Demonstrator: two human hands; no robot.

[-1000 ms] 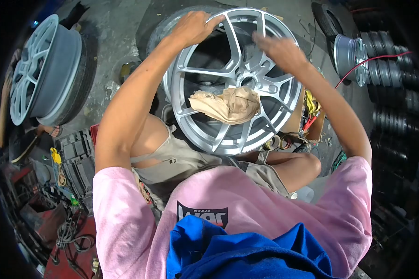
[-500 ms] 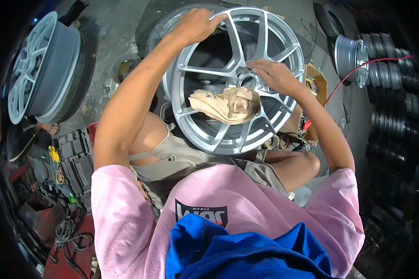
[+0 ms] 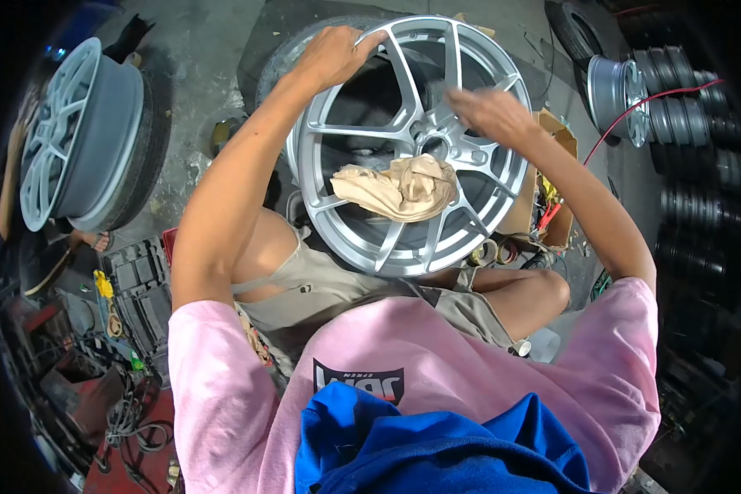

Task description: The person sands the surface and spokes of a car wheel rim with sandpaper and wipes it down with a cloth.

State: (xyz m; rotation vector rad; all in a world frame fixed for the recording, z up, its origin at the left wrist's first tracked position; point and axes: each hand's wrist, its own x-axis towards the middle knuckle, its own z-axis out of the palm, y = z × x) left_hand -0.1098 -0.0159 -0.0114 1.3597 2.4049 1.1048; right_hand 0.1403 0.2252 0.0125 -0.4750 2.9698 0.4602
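Note:
A silver multi-spoke alloy wheel rim (image 3: 358, 130) leans over my lap, its spoked face toward me. My left hand (image 3: 334, 56) grips its upper-left edge, thumb stretched along the lip. Over the upper-right spokes, my right hand (image 3: 494, 115) is smeared by motion; its fingers are not clear, and I cannot tell whether they touch the metal. A crumpled beige cloth (image 3: 420, 188) rests on the lower spokes, just below the centre hole.
Behind the rim lies a tyre (image 3: 276, 74). Another silver wheel (image 3: 111, 132) stands at left, with a person's foot (image 3: 95, 239) near it. A cardboard box (image 3: 558, 136), a red hose (image 3: 613, 123) and stacked wheels (image 3: 687, 123) are at right; a toolbox case (image 3: 136, 280) lies left.
My right hand has lifted from beside the centre hole and moved up over the upper-right spokes. The left hand keeps its hold on the rim, and the cloth stays on the spokes.

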